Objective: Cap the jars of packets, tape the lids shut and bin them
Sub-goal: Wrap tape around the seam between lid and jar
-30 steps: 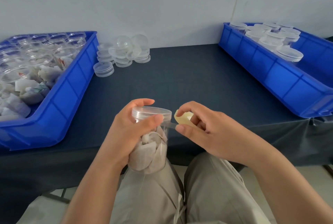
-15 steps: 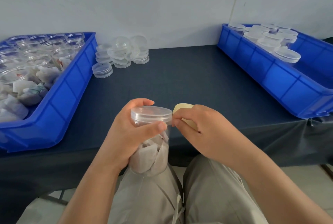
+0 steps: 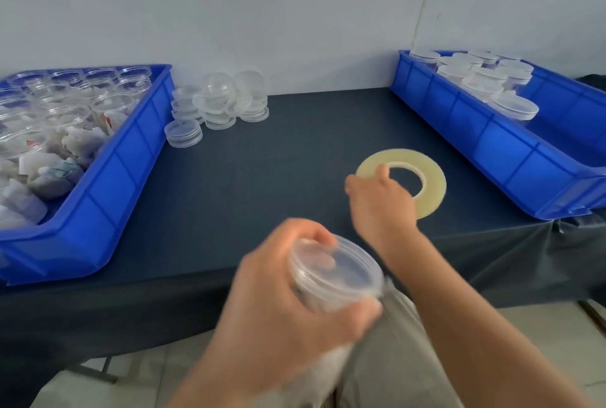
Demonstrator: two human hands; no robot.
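My left hand grips a clear jar of packets with its lid on, held over my lap at the table's front edge and blurred by motion. A flat, pale yellow tape roll lies on the dark tablecloth, right of centre. My right hand reaches over the edge and pinches the roll's near-left rim, one finger on the ring. Whether tape sits on the lid cannot be told.
A blue bin at the left holds several open jars of packets. Loose clear lids are stacked behind it by the wall. A second blue bin at the right holds several capped jars. My knees are below the table edge.
My right hand left the jar's lid and carried the tape roll forward and right onto the table. My left hand tipped the jar and shifted it rightward. The view has tilted.
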